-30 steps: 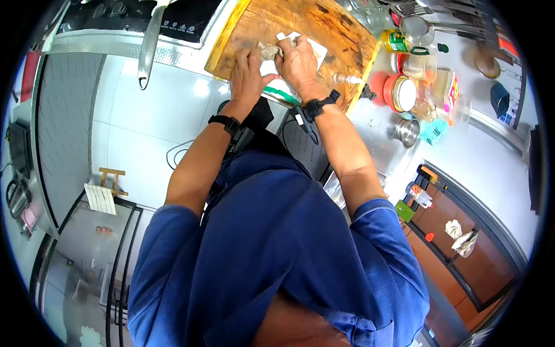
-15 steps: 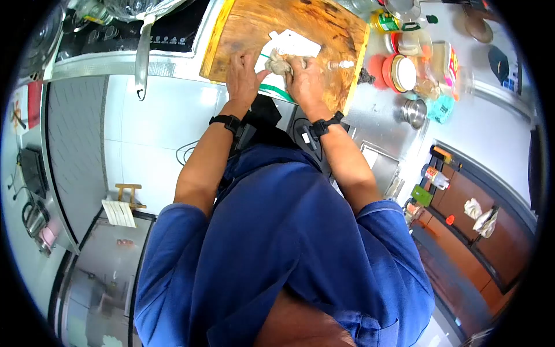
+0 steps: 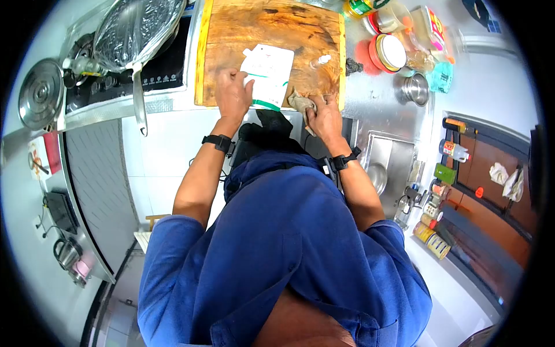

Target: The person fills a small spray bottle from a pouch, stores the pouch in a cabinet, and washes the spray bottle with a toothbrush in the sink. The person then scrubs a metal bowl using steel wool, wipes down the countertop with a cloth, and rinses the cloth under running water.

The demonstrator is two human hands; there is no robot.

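Note:
A white pouch (image 3: 269,66) with green bands lies flat on a wooden cutting board (image 3: 231,23). My left hand (image 3: 232,95) rests at the pouch's left edge, thumb and fingers apart, the fingertips touching that edge. To the right of the pouch, near the board's front edge, my right hand (image 3: 325,121) is closed on a crumpled beige-grey cloth (image 3: 302,103). Part of the cloth hangs down below the fingers. A small clear bottle with a white cap (image 3: 321,61) lies on the board beyond my right hand.
Left of the board, a plastic-covered pan (image 3: 136,34) sits on a black cooktop (image 3: 165,78), its handle (image 3: 139,104) jutting over the counter edge. To the right stand a red-rimmed jar (image 3: 390,53), a metal bowl (image 3: 415,88) and a sink (image 3: 378,144).
My right hand has drawn the cloth off the pouch, to the right and toward me. My left hand stays by the pouch's left edge. The camera view has shifted.

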